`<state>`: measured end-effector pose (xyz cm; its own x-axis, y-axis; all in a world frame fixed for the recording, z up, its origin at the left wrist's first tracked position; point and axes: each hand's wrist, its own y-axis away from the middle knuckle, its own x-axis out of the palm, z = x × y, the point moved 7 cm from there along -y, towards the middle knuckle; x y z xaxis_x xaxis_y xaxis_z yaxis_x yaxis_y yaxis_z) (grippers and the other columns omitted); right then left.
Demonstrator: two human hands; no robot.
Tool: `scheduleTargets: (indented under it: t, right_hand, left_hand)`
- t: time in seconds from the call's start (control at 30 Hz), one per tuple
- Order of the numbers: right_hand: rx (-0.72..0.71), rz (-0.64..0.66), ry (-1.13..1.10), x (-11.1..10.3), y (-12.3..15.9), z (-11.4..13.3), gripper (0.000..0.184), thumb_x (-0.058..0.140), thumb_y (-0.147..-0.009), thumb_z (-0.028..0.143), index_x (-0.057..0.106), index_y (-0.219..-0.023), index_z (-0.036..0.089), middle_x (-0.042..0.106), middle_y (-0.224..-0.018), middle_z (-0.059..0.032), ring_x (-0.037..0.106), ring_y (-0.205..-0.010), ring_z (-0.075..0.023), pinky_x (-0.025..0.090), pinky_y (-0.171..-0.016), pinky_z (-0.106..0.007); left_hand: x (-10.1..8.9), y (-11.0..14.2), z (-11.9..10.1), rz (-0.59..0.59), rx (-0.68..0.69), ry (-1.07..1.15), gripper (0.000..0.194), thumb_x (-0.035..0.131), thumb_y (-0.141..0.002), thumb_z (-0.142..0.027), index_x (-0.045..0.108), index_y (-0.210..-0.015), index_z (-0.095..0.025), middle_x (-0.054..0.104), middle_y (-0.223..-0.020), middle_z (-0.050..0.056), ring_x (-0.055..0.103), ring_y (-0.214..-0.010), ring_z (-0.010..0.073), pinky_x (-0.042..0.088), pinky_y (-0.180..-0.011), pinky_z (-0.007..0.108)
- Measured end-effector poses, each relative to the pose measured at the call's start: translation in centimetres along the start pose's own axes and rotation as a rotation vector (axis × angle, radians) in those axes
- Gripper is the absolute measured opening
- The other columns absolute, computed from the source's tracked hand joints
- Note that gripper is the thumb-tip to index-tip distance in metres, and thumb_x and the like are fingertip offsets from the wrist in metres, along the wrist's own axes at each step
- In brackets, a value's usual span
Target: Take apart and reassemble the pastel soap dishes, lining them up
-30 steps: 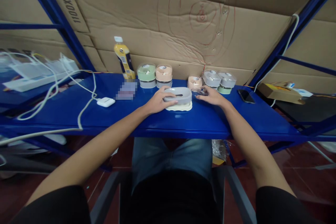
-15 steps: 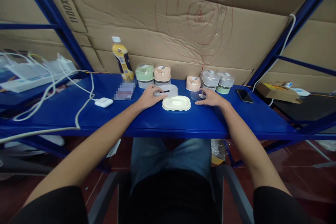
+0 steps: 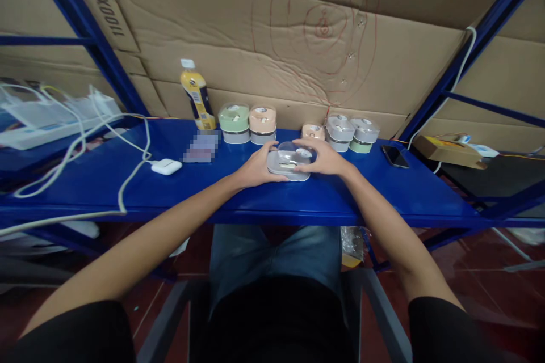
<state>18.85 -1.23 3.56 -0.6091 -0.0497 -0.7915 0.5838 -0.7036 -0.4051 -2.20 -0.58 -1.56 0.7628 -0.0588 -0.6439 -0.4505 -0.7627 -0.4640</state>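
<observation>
The grey box body (image 3: 276,169) is being held at the worktop (image 3: 238,204), with its left end being gripped by the left hand (image 3: 260,165), fingers spread around it. A clear cover (image 3: 293,153) is being held over the grey box body by the right hand (image 3: 320,156), fingers partly closed on it; whether it is being fully seated cannot be told. The pale base (image 3: 300,179) is now being overlaid by the grey box body, which half a second ago was being held behind it and to its left. The cover, then well to the right, is now being brought over the body; the parts are thus being gathered into one stack.

Behind the grey box body, access is being bounded on the left by a green-topped container (image 3: 234,120) and a peach-topped container (image 3: 263,120). Behind it on the right, a peach box (image 3: 314,131) is being partly screened by the right hand, beside two grey-topped containers (image 3: 339,127). Farther left of the body, a bottle (image 3: 198,96) and a white case (image 3: 166,167) are being supported; well to its right, a phone (image 3: 394,156).
</observation>
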Motion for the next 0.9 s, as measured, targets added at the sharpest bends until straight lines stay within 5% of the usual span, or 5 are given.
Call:
scheduleTargets:
  t: [0.17,0.4,0.6,0.73,0.9]
  right_hand:
    - [-0.033,0.067,0.051,3.0,-1.9,0.8,0.090,0.095,-0.074,0.059,0.073,-0.152,0.021,0.073,-0.149,-0.0158,0.071,-0.136,-0.0360,0.052,-0.124,-0.057]
    - [-0.006,0.086,0.092,4.0,-1.5,0.7,0.087,0.087,-0.084,0.063,0.067,-0.158,0.022,0.070,-0.151,-0.0153,0.069,-0.139,-0.0366,0.051,-0.125,-0.055]
    - [0.148,0.161,0.271,2.7,1.4,1.1,0.100,0.076,-0.093,0.076,0.044,-0.175,0.028,0.064,-0.155,-0.0208,0.068,-0.137,-0.0467,0.058,-0.114,-0.062]
    - [0.236,0.161,0.377,1.9,2.9,1.0,0.094,0.078,-0.092,0.074,0.049,-0.170,0.030,0.069,-0.141,-0.0216,0.074,-0.121,-0.0476,0.062,-0.101,-0.060]
    - [0.302,0.036,0.418,3.0,2.9,1.3,0.094,0.083,-0.088,0.070,0.053,-0.164,0.024,0.069,-0.134,-0.0238,0.074,-0.114,-0.0467,0.063,-0.095,-0.061]
  left_hand:
    - [0.3,-0.2,1.0,0.009,-0.019,0.017,0.134,0.106,-0.058,-0.065,0.042,-0.168,-0.021,0.069,-0.152,0.025,0.066,-0.145,0.0517,0.052,-0.122,0.071]
    - [0.4,-0.4,1.6,-0.005,-0.006,0.026,0.136,0.107,-0.058,-0.064,0.041,-0.168,-0.020,0.071,-0.149,0.025,0.069,-0.141,0.0509,0.055,-0.119,0.070]
    - [0.1,-0.3,2.0,-0.025,-0.044,0.004,0.098,0.094,-0.079,-0.054,0.049,-0.159,-0.020,0.075,-0.145,0.022,0.073,-0.137,0.0436,0.057,-0.118,0.064]
    - [0.4,-0.4,1.9,-0.049,-0.020,-0.044,0.062,0.080,-0.093,-0.043,0.059,-0.147,-0.022,0.081,-0.136,0.016,0.077,-0.132,0.0380,0.058,-0.119,0.062]
    - [0.6,-0.4,1.4,-0.057,-0.023,-0.016,0.058,0.081,-0.091,-0.048,0.065,-0.140,-0.022,0.083,-0.134,0.015,0.079,-0.128,0.0384,0.062,-0.116,0.061]
